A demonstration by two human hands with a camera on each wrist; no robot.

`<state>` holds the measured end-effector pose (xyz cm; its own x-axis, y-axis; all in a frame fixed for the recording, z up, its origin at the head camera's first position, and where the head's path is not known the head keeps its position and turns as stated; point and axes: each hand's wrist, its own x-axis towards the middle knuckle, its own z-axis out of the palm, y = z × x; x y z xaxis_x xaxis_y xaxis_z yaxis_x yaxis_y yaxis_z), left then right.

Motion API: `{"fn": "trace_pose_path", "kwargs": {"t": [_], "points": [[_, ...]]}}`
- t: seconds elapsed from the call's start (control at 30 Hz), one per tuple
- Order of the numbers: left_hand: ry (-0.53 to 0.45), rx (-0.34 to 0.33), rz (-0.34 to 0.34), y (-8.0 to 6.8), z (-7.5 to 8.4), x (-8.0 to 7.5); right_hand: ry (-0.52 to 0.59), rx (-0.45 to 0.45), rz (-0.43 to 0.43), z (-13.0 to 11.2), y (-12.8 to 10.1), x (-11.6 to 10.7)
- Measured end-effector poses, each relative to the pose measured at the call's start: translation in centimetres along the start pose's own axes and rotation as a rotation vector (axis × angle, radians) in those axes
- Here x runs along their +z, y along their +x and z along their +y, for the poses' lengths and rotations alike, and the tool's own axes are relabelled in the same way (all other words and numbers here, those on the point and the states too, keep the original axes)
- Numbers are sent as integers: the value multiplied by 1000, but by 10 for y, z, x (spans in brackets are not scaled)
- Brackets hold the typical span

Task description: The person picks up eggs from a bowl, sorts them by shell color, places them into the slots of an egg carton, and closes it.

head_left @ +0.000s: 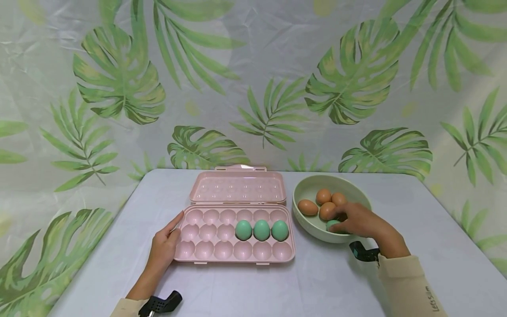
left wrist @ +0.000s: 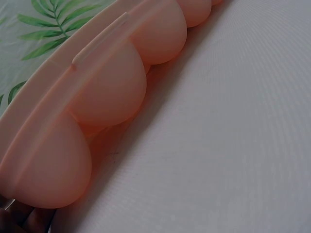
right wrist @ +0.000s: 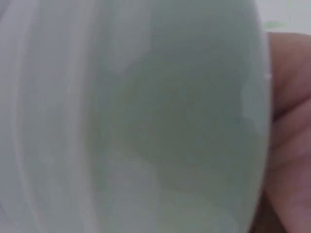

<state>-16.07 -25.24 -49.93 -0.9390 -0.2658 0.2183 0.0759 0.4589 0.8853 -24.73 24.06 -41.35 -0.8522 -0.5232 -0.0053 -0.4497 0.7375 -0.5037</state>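
Head view: right hand point(head_left: 358, 220) pinches a green egg point(head_left: 332, 224) at 6 o'clock in the bowl point(head_left: 313, 187); left hand point(head_left: 164, 246), spread, steadies the egg tray point(head_left: 206, 253). Picking step; next likely needs a lift toward an empty cup beside 3 green eggs point(head_left: 261, 230).

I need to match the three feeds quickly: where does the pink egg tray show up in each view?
Head: the tray lies open at centre, its lid behind it; the left hand rests on its left edge.
Left wrist: the tray's underside cups run diagonally from lower left to top, above the table.
Right wrist: not in view; only the bowl wall shows.
Shared landmark: the table, in head and left wrist views.
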Motion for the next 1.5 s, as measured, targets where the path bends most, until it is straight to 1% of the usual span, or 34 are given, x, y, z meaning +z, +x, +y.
{"fn": "trace_pose_path", "kwargs": {"t": [0.1, 0.3, 0.6, 0.67, 0.9, 1.1, 1.27, 1.37, 1.5], "points": [[-1, -2, 1, 0, 0, 0, 13, -8, 12, -2, -2, -2], [8, -6, -6, 0, 2, -1, -3, -52, 93, -8, -3, -5], [1, -12, -4, -1, 3, 0, 63, -141, 180, -9, -1, -3], [4, -8, 3, 0, 2, 0, 72, -142, 190, -10, -1, -3], [27, 6, 16, 0, 0, 0, 127, -105, 199, -20, -3, -5], [31, 3, 17, 0, 0, 0, 160, -150, 240, -26, -3, -5], [31, -4, 11, 1, -1, 0, 222, -186, 269, -28, -3, -4], [30, -10, 10, 1, -1, 0, 247, -192, 285, -30, -2, -3], [27, -13, 4, 1, 0, 0, 263, -177, 309, -34, 0, -2]]}}
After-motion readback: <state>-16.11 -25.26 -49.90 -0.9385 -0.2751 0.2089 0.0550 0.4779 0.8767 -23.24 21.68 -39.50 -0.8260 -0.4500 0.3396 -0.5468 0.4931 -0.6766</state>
